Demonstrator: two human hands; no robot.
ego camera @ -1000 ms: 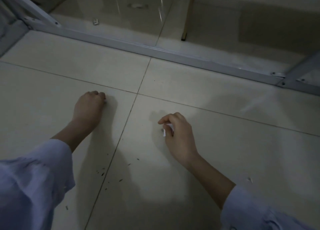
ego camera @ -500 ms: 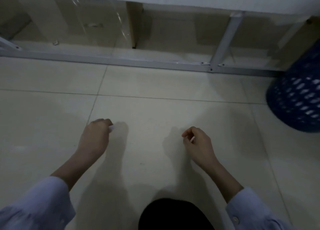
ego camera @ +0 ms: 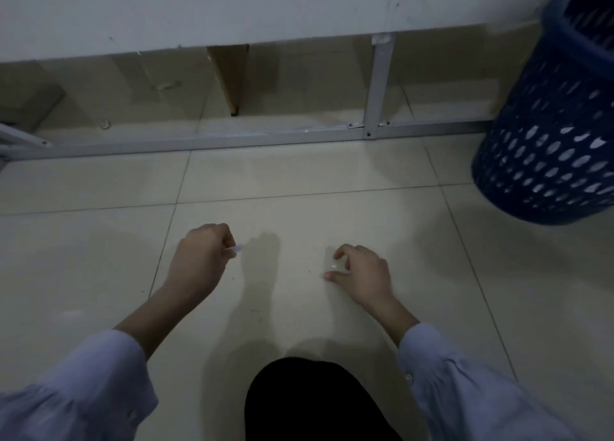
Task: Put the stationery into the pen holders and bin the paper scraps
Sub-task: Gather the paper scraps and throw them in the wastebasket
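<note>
The left grip (ego camera: 199, 261) is pinching a paper scrap (ego camera: 236, 249). The right grip (ego camera: 362, 271) is pinching a second scrap (ego camera: 334, 266). Both are looking light, thin and floppy, so a soft fingertip pinch is likely working best. The blue bin (ego camera: 558, 125) is waiting at two o'clock.

The left hand (ego camera: 201, 261) is pinching a white paper scrap (ego camera: 236, 250) over the tiled floor (ego camera: 99, 241), well to the left of the blue bin (ego camera: 548, 148). The right hand (ego camera: 363, 272), nearer the bin yet apart from it, is holding a second scrap (ego camera: 334, 266) between thumb and curled fingers.
</note>
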